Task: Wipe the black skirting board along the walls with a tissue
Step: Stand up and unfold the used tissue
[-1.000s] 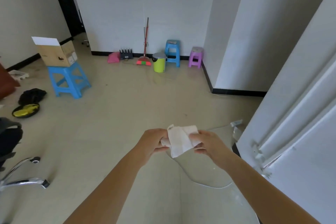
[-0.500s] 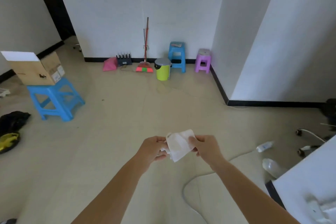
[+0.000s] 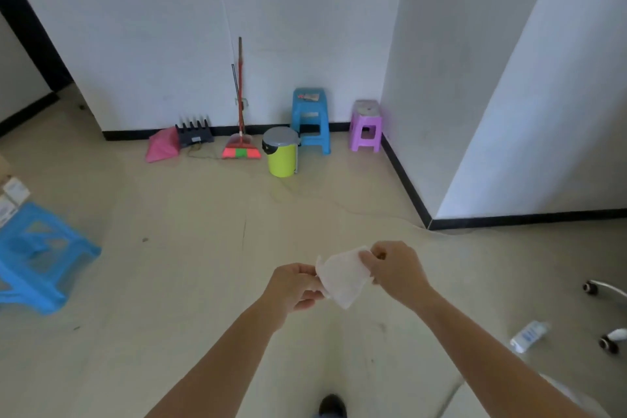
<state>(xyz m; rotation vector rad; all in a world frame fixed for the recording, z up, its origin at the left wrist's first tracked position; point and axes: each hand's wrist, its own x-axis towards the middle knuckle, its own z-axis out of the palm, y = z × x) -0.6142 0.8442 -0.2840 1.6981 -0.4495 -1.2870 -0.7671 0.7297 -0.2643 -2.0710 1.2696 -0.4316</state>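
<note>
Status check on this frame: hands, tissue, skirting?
Left hand and right hand both pinch white tissue. Black skirting board untouched. Lime-green bin, stools crowd far wall.

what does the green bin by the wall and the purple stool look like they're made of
The green bin: probably plastic, with a smooth, evenly coloured lime body and a grey domed lid that looks moulded. The purple stool: also likely moulded plastic, one uniform lilac colour with rounded legs and a slight sheen. Neither can be confirmed from this distance.

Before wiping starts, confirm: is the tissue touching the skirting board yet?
No, the tissue is held between left hand and right hand, well short of the skirting board.
</note>
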